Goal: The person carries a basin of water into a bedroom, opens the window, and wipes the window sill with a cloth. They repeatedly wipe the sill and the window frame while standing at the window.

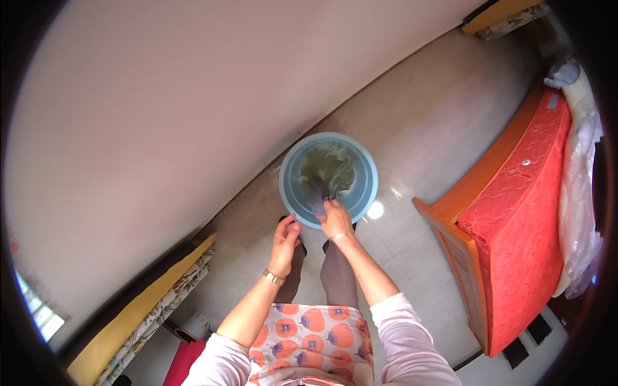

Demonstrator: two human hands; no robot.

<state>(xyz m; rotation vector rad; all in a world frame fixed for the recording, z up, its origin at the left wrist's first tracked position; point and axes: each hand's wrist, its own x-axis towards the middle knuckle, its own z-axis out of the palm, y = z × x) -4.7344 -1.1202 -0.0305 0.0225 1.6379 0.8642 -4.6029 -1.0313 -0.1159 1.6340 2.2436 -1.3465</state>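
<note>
A round light-blue plastic basin (372, 179) stands on the floor in front of my feet. Murky greenish water (326, 161) with foam around its edge lies in the bottom. My right hand (336, 219) is over the near rim, closed on a wet, dark greyish-purple cloth (317, 199). The cloth hangs down toward the water, and its lower end is blurred. My left hand (285, 243) holds nothing. Its fingers are apart and slightly curled beside the basin's near-left rim; I cannot tell whether they touch it.
A pale wall (193, 120) runs close behind the basin, above the grey floor (415, 120). On the right, a red mattress (521, 260) rests in a wooden bed frame (449, 241). Plastic sheeting (577, 193) lies along its far side. Yellow cloth-covered furniture (140, 309) stands at lower left.
</note>
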